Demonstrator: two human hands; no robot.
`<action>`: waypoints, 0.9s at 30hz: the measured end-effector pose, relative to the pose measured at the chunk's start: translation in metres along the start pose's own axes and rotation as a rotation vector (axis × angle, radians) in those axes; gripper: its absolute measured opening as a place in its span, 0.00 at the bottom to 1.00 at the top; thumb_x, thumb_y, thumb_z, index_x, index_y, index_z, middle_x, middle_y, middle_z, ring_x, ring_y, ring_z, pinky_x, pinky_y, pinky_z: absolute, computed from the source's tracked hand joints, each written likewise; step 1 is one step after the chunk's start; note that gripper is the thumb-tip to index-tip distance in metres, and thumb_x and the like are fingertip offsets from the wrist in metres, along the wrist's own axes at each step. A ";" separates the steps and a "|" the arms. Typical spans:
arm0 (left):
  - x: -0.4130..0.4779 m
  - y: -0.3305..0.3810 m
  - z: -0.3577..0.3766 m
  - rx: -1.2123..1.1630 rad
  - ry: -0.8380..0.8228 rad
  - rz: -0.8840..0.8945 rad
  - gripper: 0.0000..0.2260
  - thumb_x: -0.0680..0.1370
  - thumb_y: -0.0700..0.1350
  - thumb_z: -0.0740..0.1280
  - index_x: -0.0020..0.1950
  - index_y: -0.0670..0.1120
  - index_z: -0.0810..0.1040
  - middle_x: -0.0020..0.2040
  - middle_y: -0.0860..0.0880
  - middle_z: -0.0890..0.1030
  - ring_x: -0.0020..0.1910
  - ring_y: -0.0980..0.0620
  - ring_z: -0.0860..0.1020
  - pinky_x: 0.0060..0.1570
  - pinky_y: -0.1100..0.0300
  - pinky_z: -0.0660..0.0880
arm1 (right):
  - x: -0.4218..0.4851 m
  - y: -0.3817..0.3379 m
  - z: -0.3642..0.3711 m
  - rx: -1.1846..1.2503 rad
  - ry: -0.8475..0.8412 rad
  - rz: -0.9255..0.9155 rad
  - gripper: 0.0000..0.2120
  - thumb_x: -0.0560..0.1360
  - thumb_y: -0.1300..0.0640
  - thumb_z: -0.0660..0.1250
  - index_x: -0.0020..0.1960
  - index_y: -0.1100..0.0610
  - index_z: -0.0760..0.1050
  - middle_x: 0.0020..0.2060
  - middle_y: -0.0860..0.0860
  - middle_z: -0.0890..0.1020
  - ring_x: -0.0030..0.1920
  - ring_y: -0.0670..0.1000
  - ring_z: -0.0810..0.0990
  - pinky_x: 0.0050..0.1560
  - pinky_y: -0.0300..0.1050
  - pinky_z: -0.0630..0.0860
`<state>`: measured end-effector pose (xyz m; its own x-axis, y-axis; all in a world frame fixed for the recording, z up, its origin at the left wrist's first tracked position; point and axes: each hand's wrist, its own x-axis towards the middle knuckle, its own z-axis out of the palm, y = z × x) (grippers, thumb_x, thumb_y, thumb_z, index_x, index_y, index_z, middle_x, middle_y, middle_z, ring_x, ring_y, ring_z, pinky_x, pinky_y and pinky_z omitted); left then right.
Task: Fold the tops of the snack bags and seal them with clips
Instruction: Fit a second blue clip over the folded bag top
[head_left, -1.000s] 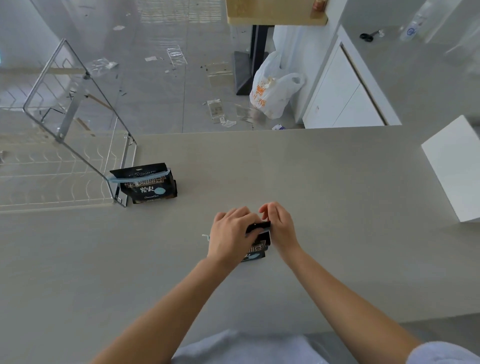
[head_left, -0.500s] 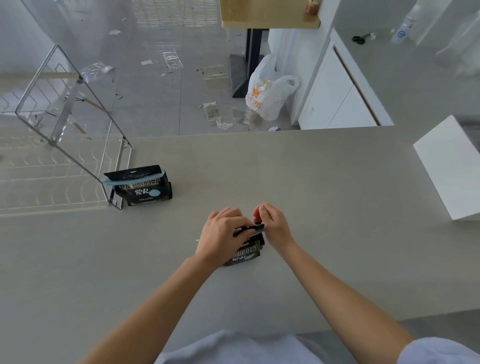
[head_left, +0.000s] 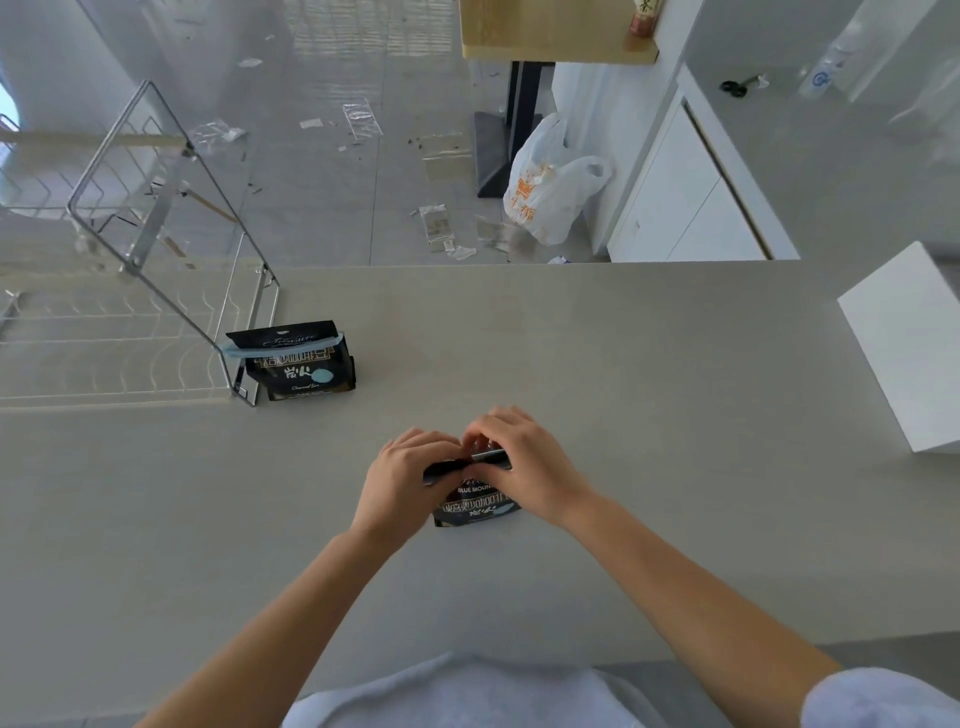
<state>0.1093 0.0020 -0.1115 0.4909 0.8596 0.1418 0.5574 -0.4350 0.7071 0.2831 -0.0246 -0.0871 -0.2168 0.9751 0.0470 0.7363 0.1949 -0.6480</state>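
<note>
At far left a wire rack (head_left: 156, 244) stands on the grey worktop (head_left: 649, 364). Just beside its near corner, touching or nearly so, stands a black snack bag (head_left: 298, 366), upright, with a pale blue clip (head_left: 283, 347) across its folded top. Centre: a second black bag (head_left: 475, 506) stands upright on the worktop, near the person. The left hand (head_left: 402, 480) grips the left end of the bag's top edge, fingers (head_left: 441, 449) curled closed on the fold. The right hand (head_left: 522, 460) covers the right end, fingers bent down and pinched on the same edge. Whether a clip is under the hands cannot be told. At far right, well apart, sits a white box (head_left: 906, 343).
</note>
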 end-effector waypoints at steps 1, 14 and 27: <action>-0.002 -0.001 0.001 -0.023 0.021 -0.005 0.07 0.69 0.45 0.74 0.46 0.49 0.83 0.46 0.55 0.83 0.45 0.53 0.78 0.44 0.51 0.76 | -0.003 0.004 -0.001 0.011 0.004 -0.001 0.09 0.70 0.56 0.72 0.49 0.55 0.76 0.44 0.51 0.79 0.48 0.50 0.73 0.47 0.47 0.73; -0.006 0.011 0.018 0.108 0.269 -0.136 0.03 0.72 0.48 0.69 0.38 0.54 0.81 0.34 0.57 0.82 0.37 0.58 0.74 0.46 0.61 0.62 | -0.023 0.014 0.023 -0.196 0.422 0.017 0.06 0.74 0.52 0.67 0.39 0.53 0.77 0.35 0.45 0.81 0.36 0.49 0.77 0.28 0.41 0.71; 0.022 0.000 -0.012 0.303 -0.043 0.005 0.05 0.74 0.44 0.67 0.49 0.51 0.78 0.45 0.55 0.82 0.48 0.51 0.75 0.47 0.59 0.63 | -0.014 0.036 0.007 0.083 0.282 0.138 0.09 0.71 0.47 0.69 0.45 0.52 0.79 0.40 0.47 0.80 0.44 0.46 0.74 0.46 0.41 0.73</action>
<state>0.1124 0.0242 -0.1005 0.5184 0.8479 0.1107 0.7262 -0.5049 0.4666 0.3075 -0.0319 -0.1164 0.0763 0.9848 0.1560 0.6891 0.0610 -0.7221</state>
